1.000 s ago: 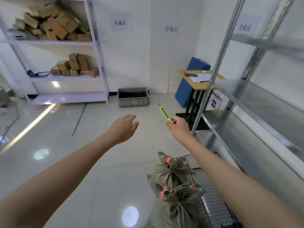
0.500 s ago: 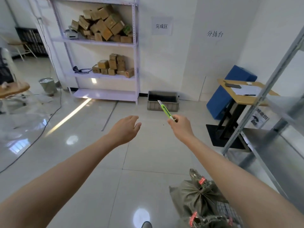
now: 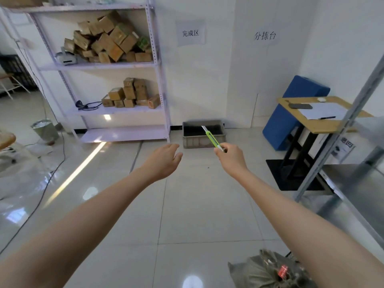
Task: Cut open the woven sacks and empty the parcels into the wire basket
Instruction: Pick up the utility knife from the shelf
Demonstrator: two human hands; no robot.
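Reaching forward over the tiled floor [image 3: 199, 215], both bare arms stretched toward 12 o'clock with the hands apart from one another. The right hand [image 3: 231, 161] was curled round the lower end of a green utility knife [image 3: 211, 139], whose bared blade pointed up toward 11 o'clock in front of a grey crate [image 3: 193, 142] standing on the floor against the white wall. The left hand [image 3: 164, 161] hung loose at about 11 o'clock from centre, its fingers relaxed and slightly bent, holding nothing. The task's woven sack [image 3: 257, 273] lay low at 5 o'clock, just under the right forearm, its olive cloth gathered at the neck with a red tie [image 3: 283, 271]; it was well apart from both hands and cut off by the bottom edge. At 11 o'clock a white shelf rack [image 3: 99, 66] carried heaps of cardboard boxes [image 3: 112, 42] on two levels. At 2 o'clock a small wooden desk [image 3: 324, 125] bore a sheet of paper [image 3: 324, 111], with a blue pad [image 3: 291, 113] leaning on the wall behind it. A metal rack [image 3: 353, 183] ran along 3 o'clock, and a bin [image 3: 45, 129] stood at 9 o'clock.
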